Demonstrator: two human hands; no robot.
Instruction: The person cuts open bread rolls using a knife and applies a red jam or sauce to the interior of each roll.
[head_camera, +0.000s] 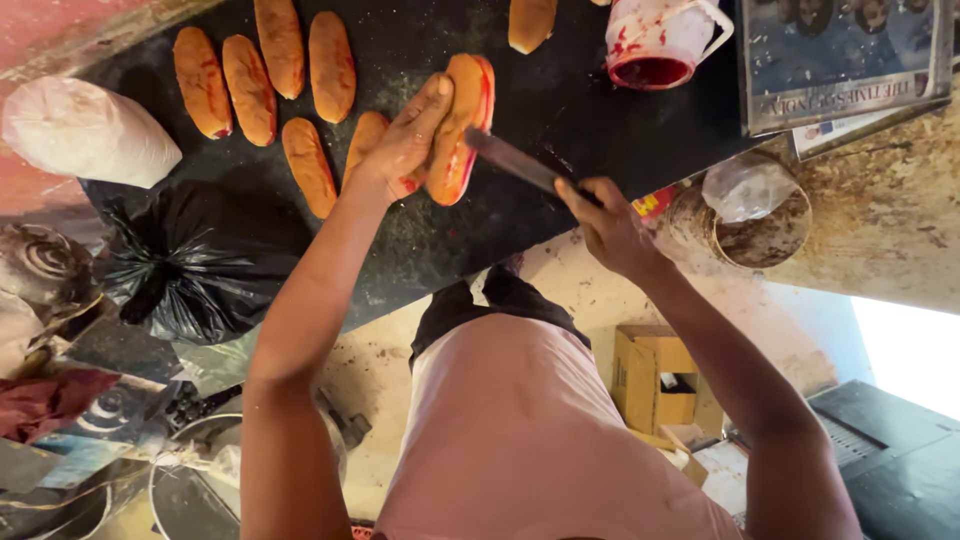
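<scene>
My left hand (405, 140) fingers pinch a jam-smeared split bun (462, 125); right hand (608, 225) grips the knife (520, 165); other buns (262, 75) wait on the counter (560, 90).

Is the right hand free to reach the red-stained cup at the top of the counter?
Probably not as things stand: the right hand is closed around a knife whose blade meets the split bun. The cup itself stands unobstructed on the dark counter.

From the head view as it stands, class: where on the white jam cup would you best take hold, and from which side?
Grip the white cup by its loop handle, probably from its right in the picture. The handle juts out on that side, looks clean, and is far from the hands. The wall is smeared red and the mouth holds red jam, so both look messier.
</scene>
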